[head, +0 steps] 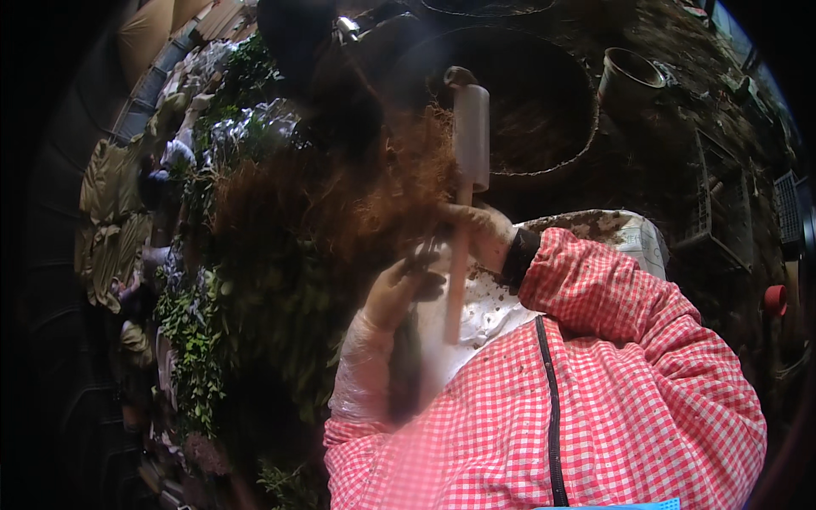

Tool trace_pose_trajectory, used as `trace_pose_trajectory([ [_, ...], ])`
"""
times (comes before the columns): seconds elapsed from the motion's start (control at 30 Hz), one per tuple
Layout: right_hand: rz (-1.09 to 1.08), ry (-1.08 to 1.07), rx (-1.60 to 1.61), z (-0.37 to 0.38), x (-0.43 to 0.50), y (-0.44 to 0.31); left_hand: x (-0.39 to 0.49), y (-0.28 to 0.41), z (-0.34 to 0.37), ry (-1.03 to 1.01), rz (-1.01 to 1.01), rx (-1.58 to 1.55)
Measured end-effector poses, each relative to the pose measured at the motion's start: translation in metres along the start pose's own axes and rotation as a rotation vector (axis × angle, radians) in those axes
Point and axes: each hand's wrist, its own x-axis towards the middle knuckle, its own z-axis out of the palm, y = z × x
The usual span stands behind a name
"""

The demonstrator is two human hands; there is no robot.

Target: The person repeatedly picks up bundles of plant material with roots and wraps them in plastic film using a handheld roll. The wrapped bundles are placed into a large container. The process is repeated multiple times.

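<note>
My left hand (392,290), in a pale glove with dark-stained fingertips, is curled just below a mass of brown fibrous roots (408,172). Clear plastic film wraps that forearm. My gloved right hand (488,229) reaches in from the right to the lower edge of the roots. A pale orange-brown rod (458,274) with a white cylinder (472,137) near its top crosses in front of my right hand. Whether that hand grips the rod or some roots cannot be told. Beneath both hands lies a soil-specked white sheet (491,312). Blurred green leaves (287,306) spread left of my left hand.
Leafy plants (191,357) and plastic wrapping (255,121) line the left side. Ahead is a large round dark container (596,121), with a dirty bucket (628,70) beyond its right rim. A crate (720,204) stands at the right, near a red object (775,300).
</note>
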Motion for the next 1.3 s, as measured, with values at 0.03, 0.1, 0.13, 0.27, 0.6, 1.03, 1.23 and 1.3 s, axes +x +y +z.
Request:
trace_pose_trajectory([
  [0.03, -0.006, -0.086, 0.050, -0.002, -0.002, -0.002, 0.000, 0.003, 0.002, -0.044, -0.008, -0.010],
  [0.1, 0.038, -0.207, 0.145, -0.007, -0.006, -0.001, 0.000, 0.007, 0.005, -0.049, -0.073, -0.007],
  [0.13, 0.035, -0.266, 0.170, -0.009, -0.007, 0.001, 0.002, 0.006, 0.007, -0.040, -0.068, 0.013],
  [0.27, -0.038, -0.214, 0.032, -0.018, -0.005, 0.008, 0.007, -0.008, 0.011, 0.012, 0.126, 0.059],
  [0.6, -0.107, 0.037, -0.074, -0.053, 0.016, -0.030, -0.017, 0.038, -0.130, 0.944, -0.153, 1.065],
  [1.03, -0.209, 0.274, 0.062, -0.112, -0.023, -0.060, 0.125, -0.035, 0.067, 0.433, 0.703, 0.920],
  [1.23, -0.486, 0.405, 0.127, -0.203, -0.057, -0.153, 0.244, 0.074, 0.032, 0.218, 0.152, 1.603],
  [1.3, -0.557, 0.610, 0.224, -0.219, -0.057, -0.166, 0.295, 0.073, 0.042, -0.080, -0.098, 1.816],
])
